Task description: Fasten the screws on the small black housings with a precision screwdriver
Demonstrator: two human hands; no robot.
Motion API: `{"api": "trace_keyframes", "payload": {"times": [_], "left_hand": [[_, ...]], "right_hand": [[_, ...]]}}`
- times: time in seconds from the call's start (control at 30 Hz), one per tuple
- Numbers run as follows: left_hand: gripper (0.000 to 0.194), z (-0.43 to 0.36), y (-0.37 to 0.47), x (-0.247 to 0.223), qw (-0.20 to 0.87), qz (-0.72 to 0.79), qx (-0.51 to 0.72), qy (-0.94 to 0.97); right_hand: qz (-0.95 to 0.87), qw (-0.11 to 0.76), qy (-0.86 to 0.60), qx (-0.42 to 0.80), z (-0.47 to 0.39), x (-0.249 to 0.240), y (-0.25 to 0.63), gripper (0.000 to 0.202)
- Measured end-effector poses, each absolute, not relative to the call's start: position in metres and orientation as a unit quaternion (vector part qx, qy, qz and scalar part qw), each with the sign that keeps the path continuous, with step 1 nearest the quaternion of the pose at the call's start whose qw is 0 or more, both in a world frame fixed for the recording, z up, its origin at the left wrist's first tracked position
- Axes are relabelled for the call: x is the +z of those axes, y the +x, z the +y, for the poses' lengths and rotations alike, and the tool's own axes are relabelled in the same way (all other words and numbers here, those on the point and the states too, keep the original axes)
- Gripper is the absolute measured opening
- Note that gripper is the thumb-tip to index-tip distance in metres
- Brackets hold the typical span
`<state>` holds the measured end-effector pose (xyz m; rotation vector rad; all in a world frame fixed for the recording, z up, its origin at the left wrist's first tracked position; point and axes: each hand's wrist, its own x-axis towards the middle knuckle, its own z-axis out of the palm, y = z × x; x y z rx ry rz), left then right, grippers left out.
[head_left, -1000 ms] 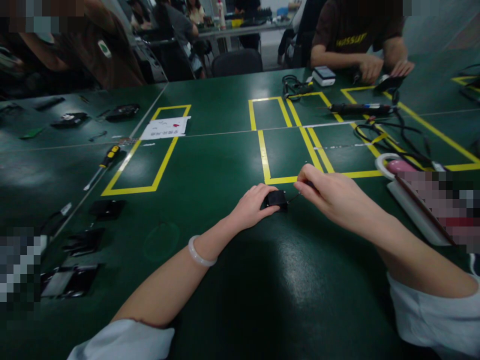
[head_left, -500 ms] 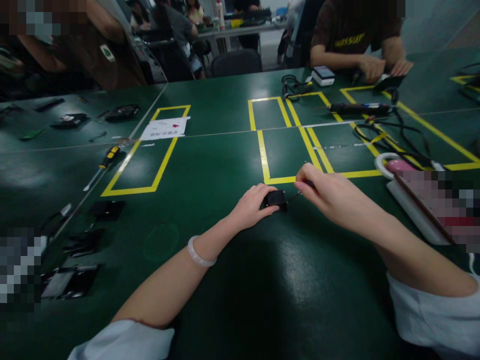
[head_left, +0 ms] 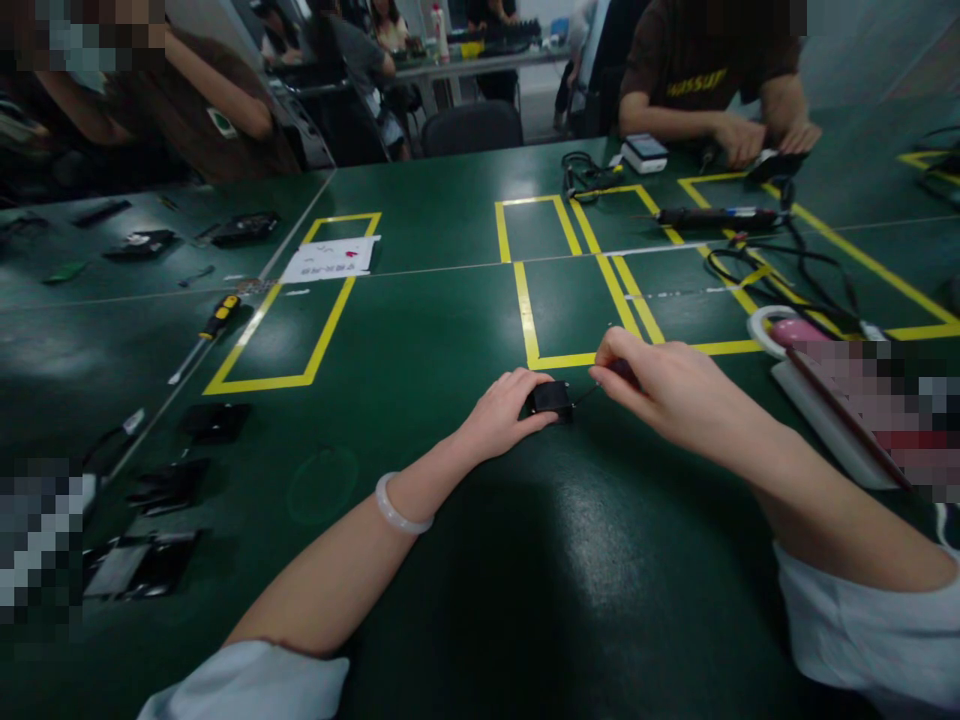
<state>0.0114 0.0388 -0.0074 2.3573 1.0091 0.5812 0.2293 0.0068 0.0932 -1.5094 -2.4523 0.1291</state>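
My left hand (head_left: 504, 412) rests on the green table, fingers and thumb closed around a small black box-shaped part (head_left: 553, 399). Small bright spots show at the part's corners. To its right, my right hand (head_left: 637, 372) pinches what looks like a thin screwdriver (head_left: 585, 395). Its narrow shaft points left and down, and its tip meets or nearly meets the right side of the black part. Most of the handle is hidden in my fingers.
A yellow-black screwdriver (head_left: 220, 318) and several black parts (head_left: 166, 484) lie left. Yellow tape rectangles mark the table around a paper sheet (head_left: 331, 259). Right are a soldering-iron-like tool (head_left: 720, 217), cables (head_left: 806, 270) and a tape roll (head_left: 761, 322). Co-workers sit opposite.
My right hand has shifted very slightly to the right, and the shaft's angle differs a little. My left hand and the black part stay in place.
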Motion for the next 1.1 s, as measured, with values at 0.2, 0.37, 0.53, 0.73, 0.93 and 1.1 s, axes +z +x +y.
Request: {"api": "trace_keyframes", "payload": {"times": [0.2, 0.37, 0.53, 0.73, 0.93, 1.1], "left_hand": [[0.036, 0.0392, 0.0113, -0.0085, 0.249, 0.370, 0.216, 0.869], [0.036, 0.0389, 0.0115, -0.0072, 0.255, 0.369, 0.215, 0.868], [0.035, 0.0392, 0.0119, -0.0062, 0.256, 0.373, 0.209, 0.867], [0.035, 0.0391, 0.0118, -0.0073, 0.253, 0.372, 0.211, 0.868], [0.036, 0.0385, 0.0120, -0.0085, 0.249, 0.371, 0.217, 0.868], [0.035, 0.0391, 0.0122, -0.0083, 0.251, 0.369, 0.216, 0.869]], "right_hand": [[-0.838, 0.105, -0.534, 0.033, 0.0052, 0.0928, 0.2263, 0.024], [-0.843, 0.125, -0.521, 0.054, 0.0033, 0.0944, 0.2263, 0.016], [-0.839, 0.128, -0.526, 0.053, 0.0016, 0.0974, 0.2247, 0.013], [-0.832, 0.121, -0.541, 0.036, 0.0041, 0.0928, 0.2200, 0.027], [-0.827, 0.140, -0.545, 0.017, 0.0057, 0.0889, 0.2215, 0.020], [-0.823, 0.135, -0.552, 0.005, 0.0020, 0.0914, 0.2221, 0.017]]}}
